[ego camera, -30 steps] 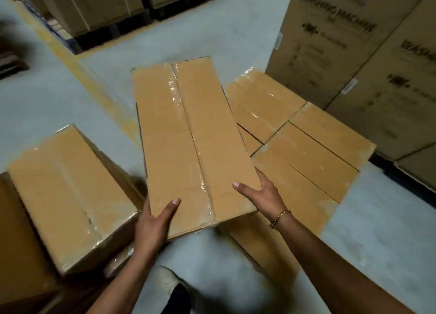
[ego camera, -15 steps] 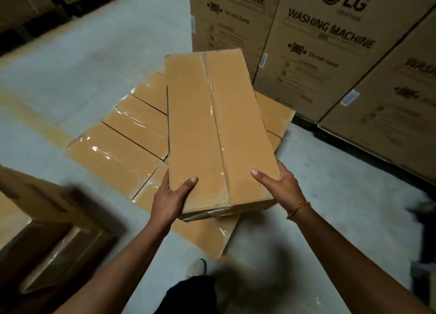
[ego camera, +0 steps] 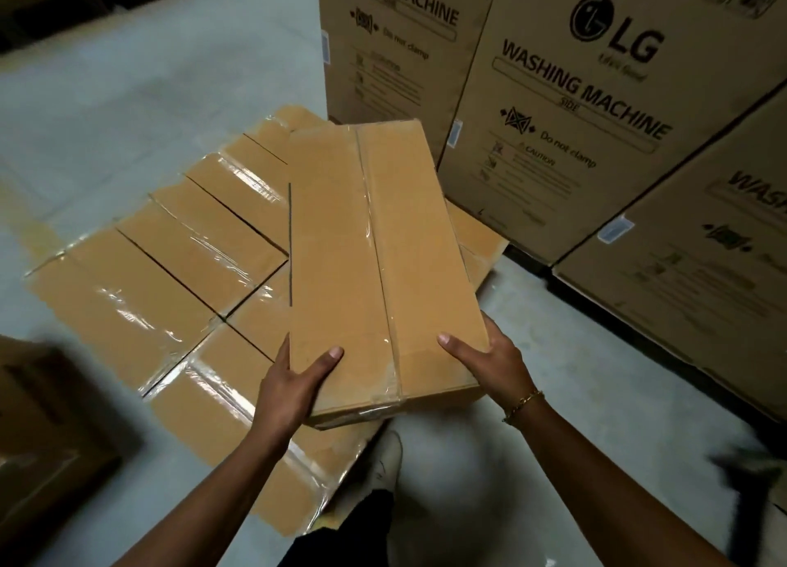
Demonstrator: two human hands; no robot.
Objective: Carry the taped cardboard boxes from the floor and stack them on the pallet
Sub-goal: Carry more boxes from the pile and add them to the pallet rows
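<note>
The long brown box [ego camera: 374,260] I carry runs up the frame's centre, clear tape along its seam, above a flat layer of taped boxes [ego camera: 170,268] at left.

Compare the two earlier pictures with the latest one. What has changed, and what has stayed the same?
The carried box has moved across, over the low layer of boxes and nearer the washing machine cartons. Nothing was let go: the left hand and right hand grip its near end as before.
</note>
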